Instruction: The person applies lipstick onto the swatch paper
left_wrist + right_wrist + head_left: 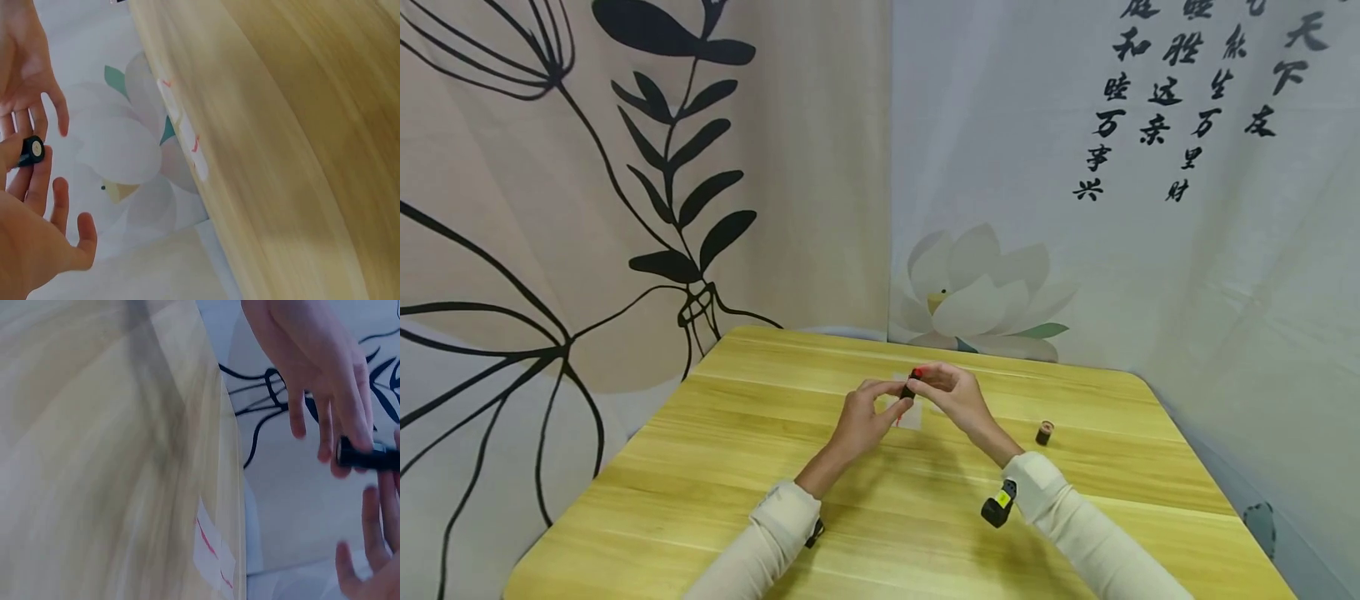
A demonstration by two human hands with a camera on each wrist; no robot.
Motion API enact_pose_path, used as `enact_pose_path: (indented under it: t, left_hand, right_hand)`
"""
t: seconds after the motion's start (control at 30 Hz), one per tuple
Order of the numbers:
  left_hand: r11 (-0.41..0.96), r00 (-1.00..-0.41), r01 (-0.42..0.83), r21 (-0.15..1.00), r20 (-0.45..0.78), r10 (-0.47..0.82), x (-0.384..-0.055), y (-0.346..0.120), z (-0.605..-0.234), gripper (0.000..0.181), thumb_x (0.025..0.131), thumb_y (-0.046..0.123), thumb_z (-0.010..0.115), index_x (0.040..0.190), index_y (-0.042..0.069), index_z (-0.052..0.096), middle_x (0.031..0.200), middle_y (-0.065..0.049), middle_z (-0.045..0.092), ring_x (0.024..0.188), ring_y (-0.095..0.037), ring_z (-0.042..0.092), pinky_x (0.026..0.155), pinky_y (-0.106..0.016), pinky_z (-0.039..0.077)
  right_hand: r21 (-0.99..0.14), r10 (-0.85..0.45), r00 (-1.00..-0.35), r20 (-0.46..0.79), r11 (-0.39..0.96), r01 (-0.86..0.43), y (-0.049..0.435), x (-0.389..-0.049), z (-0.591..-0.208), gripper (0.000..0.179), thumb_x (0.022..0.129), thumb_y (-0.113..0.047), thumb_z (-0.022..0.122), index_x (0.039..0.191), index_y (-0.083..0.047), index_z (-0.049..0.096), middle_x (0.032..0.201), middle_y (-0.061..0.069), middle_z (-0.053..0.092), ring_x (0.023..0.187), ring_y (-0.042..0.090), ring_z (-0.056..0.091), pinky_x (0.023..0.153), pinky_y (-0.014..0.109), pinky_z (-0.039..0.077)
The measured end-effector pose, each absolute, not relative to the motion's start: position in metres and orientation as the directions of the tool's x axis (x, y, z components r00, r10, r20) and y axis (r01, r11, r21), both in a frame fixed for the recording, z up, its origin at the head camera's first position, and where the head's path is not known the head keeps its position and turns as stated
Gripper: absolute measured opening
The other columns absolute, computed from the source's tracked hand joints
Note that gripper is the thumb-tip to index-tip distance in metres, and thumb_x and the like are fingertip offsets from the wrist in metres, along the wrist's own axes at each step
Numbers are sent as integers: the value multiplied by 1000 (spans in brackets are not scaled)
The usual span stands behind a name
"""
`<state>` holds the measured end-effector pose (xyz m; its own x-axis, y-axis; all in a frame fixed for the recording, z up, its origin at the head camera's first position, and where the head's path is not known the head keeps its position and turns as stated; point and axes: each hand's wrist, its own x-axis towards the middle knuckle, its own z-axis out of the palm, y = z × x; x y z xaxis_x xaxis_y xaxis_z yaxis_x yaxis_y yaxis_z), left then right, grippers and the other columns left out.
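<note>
Above the far middle of the table, both hands meet at a small black lipstick (908, 388) with red showing at its upper end. My left hand (863, 418) pinches its lower part between thumb and fingers. The thumb and fingers of my right hand (953, 395) hold the upper end. In the left wrist view, the round pale base of the lipstick (37, 149) sticks out past the left fingers. White paper (907, 416) with red streaks lies on the table beneath the hands.
A short dark cylinder (1045, 432) with a lighter top stands on the wooden table (715, 467), right of the right hand. Behind the table's far edge hang printed curtains (820, 183). Each wrist wears a small black camera.
</note>
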<state>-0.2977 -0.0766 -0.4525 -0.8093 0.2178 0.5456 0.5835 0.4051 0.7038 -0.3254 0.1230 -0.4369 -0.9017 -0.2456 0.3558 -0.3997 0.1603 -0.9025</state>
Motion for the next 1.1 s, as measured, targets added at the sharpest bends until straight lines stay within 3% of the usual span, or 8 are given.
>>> enact_pose_path:
  t: [0.2,0.4,0.7,1.1]
  left_hand:
    - [423,-779,604,675,613,133,-297,-70,-455,23,88,23,86,107,12,79,95,3,76,105,-24,65,98,-53,50]
    - [430,-744,628,649,663,86,-296,-67,-456,24,87,23,87,105,11,79,95,2,76,98,-22,66,93,-51,52]
    - [378,-771,614,693,629,97,-293,-72,-456,24,91,19,82,113,10,79,102,0,75,107,-23,66,98,-52,51]
    - [358,-802,591,723,573,167,-291,-75,-458,27,97,22,76,121,11,77,109,-2,72,108,-20,64,97,-49,52]
  right_hand:
    - [-911,-84,-924,373,154,-382,107,-313,-435,29,92,-31,82,112,-11,77,108,4,77,99,19,73,89,33,58]
    - [-934,7,-944,329,151,-325,99,-305,-432,35,90,-35,84,114,-10,77,109,4,77,99,16,72,93,38,56]
    - [-935,-73,-943,324,131,-331,104,-305,-432,33,92,-34,82,118,-14,77,114,3,76,104,17,72,94,34,57]
    - [-911,-180,-915,361,142,-387,114,-308,-431,37,96,-28,78,124,-4,75,113,6,77,105,18,73,97,38,56]
